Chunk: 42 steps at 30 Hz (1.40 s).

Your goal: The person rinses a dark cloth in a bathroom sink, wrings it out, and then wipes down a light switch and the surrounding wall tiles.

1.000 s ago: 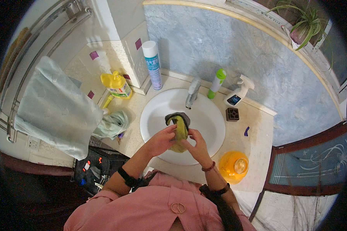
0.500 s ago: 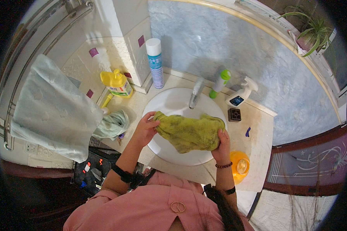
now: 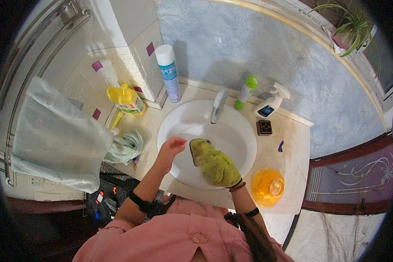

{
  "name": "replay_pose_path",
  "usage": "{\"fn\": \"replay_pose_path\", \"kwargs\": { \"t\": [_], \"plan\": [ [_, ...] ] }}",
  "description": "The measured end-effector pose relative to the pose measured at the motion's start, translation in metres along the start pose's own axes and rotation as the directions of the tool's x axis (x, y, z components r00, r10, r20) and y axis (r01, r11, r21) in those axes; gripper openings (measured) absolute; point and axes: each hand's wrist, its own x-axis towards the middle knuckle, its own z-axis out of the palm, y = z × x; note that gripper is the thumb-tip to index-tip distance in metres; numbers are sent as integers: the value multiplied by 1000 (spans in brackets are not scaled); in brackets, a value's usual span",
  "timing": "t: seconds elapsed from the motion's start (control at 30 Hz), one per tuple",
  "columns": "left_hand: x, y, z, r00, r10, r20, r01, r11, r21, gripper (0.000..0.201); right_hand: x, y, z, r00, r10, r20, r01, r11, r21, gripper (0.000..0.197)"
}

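A yellow-green cleaning mitt (image 3: 216, 165), smudged with dark grime, covers my right hand down to the wrist, over the front of the white sink (image 3: 163, 126). It hides the fingers of my right hand, so their pose does not show. A beaded bracelet (image 3: 237, 187) sits just below its cuff. To the left, above the sink's rim, my left hand (image 3: 172, 148) is empty, its fingers loosely stretched toward the mitt without touching it. The metal faucet (image 3: 218, 106) rises at the back of the sink.
An orange bowl (image 3: 261, 188) sits right of the sink. Behind it are a small dark square block (image 3: 264, 127), a spray bottle (image 3: 271, 102) and a green-capped bottle (image 3: 246, 92). A tall spray can (image 3: 169, 75), yellow jug (image 3: 126, 99) and crumpled cloth (image 3: 125, 147) line the left.
The mitt, stretched between both hands before, now sits over my right hand. My left hand has let go of it and stays at the left.
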Motion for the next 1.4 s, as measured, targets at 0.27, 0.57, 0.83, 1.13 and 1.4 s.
{"fn": "replay_pose_path", "kwargs": {
  "t": [0.27, 0.57, 0.83, 1.13, 1.4],
  "plan": [
    [-20, 21, 23, 505, 275, 818, 594, 576, -561, 46, -11, -7, 37, 992, 106, -61, -91, 974, 209, 42],
    [-39, -35, 35, 689, 12, 725, 622, 504, -600, 58, -5, -14, 60, 925, 340, 172, -100, -218, 971, 47],
    [-30, -49, -7, 715, -379, 587, 695, 480, -536, 58, -28, 4, 58, 814, 567, 127, -174, 30, 984, 47],
    [-21, -52, 34, 799, -192, 570, 574, 527, -628, 46, -28, 25, 135, 869, 481, 119, 150, -483, 863, 48],
    [-38, -46, 60, 833, -417, 363, 531, 418, -737, 45, -22, 24, 120, 858, 486, 166, 72, -434, 898, 48]
  ]
}}
